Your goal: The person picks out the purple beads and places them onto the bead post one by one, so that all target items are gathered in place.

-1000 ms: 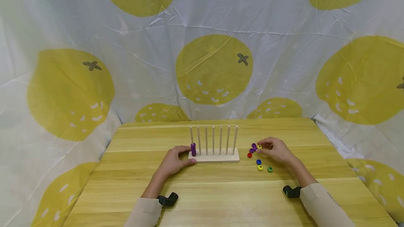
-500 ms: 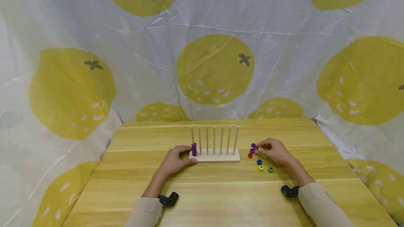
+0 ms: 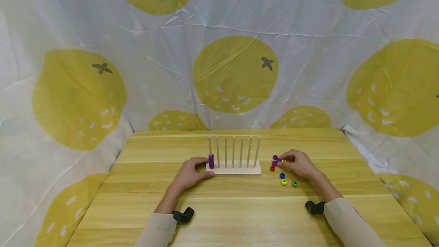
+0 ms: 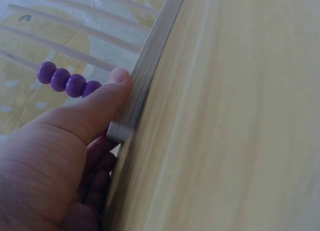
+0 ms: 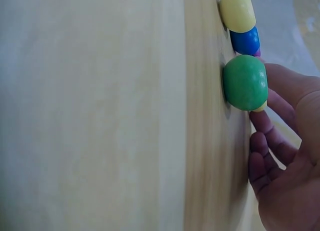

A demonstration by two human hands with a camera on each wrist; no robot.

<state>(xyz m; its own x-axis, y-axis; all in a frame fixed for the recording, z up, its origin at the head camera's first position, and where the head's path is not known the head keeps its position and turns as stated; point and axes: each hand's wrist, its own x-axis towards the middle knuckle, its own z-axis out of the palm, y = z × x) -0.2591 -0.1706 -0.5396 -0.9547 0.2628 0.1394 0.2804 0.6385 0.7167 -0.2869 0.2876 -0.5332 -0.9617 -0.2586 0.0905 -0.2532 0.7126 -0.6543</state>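
My left hand [image 3: 190,172] grips the left end of a wooden peg stand [image 3: 236,170], thumb along its front edge and fingers behind. On the stand's leftmost peg sits a stack of several purple beads [image 3: 211,161]; the other upright pegs [image 3: 233,151] are bare. My right hand [image 3: 299,163] is at the loose beads to the right, thumb and forefinger tips pinching a purple bead [image 3: 278,161] low over the table. In the right wrist view a green bead [image 5: 245,83] stands in front of the fingertips and hides what they hold.
Around the right hand lie two more purple beads [image 3: 275,157], a red bead [image 3: 272,168], a blue bead [image 3: 282,175] and a yellow bead [image 3: 284,182]. Another yellow bead [image 3: 284,161] is partly covered by the fingers. A lemon-patterned curtain [image 3: 236,75] hangs behind the wooden table [image 3: 240,216].
The right thumb and forefinger have come together on the purple bead, the hand moving slightly left. My left hand stays on the stand.
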